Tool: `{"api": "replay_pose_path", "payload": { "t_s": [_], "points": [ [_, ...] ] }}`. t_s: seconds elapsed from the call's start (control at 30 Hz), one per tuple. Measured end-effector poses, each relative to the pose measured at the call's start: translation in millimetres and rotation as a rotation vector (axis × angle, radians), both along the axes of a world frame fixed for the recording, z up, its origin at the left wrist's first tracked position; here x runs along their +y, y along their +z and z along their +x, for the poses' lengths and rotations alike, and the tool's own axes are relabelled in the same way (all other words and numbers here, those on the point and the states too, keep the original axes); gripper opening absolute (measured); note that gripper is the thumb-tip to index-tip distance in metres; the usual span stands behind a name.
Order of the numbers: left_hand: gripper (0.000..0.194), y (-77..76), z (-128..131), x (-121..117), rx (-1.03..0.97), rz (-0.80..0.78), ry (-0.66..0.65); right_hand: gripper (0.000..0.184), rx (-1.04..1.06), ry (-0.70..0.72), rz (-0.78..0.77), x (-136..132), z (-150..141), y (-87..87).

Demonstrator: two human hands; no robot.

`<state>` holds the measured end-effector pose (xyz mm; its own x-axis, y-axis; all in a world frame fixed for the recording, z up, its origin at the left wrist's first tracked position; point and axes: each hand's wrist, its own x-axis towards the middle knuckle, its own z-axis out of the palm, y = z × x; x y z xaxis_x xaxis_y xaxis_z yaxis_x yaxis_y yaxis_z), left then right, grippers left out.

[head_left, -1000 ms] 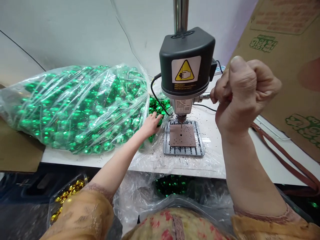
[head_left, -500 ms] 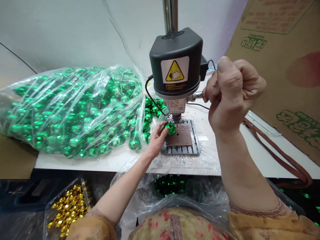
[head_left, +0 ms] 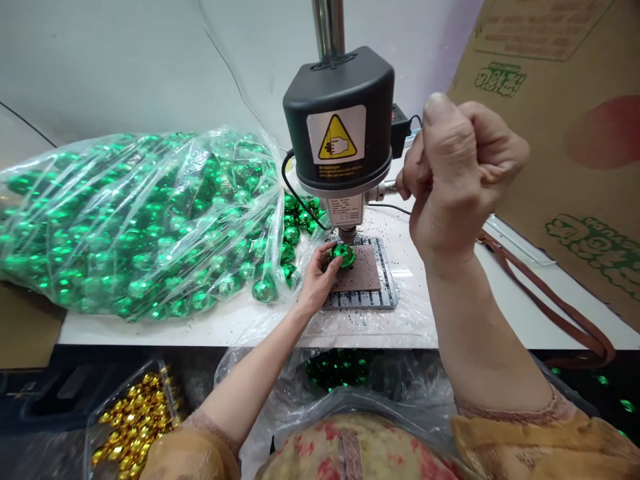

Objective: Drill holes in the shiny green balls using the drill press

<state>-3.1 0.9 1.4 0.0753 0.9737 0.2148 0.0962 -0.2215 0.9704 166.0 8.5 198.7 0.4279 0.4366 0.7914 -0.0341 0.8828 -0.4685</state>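
Where the clear bag (head_left: 135, 227) bulges with green balls: nine o'clock from the brown pad (head_left: 370, 273), on the table (head_left: 100, 328), its mouth facing the press.
Gold balls (head_left: 133, 417): eight o'clock, below table height, untouched.
Left hand (head_left: 316, 279): nine o'clock, beside the pad; a second ago it was in the bag's mouth, now its thumb and fingers grip one green ball (head_left: 343, 255).
Green ball: held over the pad's ten o'clock part, just below the chuck (head_left: 348, 233); half a second ago the drill bit showed beside it, now the bit cannot be made out, so contact cannot be told. The work in hand seems to have passed from fetching to positioning.
Drill press (head_left: 340, 127): twelve o'clock, above the ball.
Right hand (head_left: 457, 170): two o'clock, clenched at the lever (head_left: 388, 189) throughout, seemingly gripping its end.
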Motion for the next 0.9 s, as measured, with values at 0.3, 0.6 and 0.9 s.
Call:
{"api": "replay_pose_path", "payload": {
  "t_s": [0.3, 0.6, 0.9],
  "points": [
    [0.053, -0.2, -0.2, -2.0, 0.169, 0.039, 0.052, 0.054, 0.145, 0.208, -0.154, 16.7, -1.0, 30.1],
    [0.054, -2.0, 14.5, -7.1, 0.126, 0.050, -0.013, 0.056, 0.161, 0.203, -0.232, 20.4, -1.0, 36.3],
    [0.057, 2.7, 10.1, -2.1, 0.124, 0.023, -0.007, 0.052, 0.169, 0.227, -0.199, 17.1, -1.0, 34.8]
  ]
}}
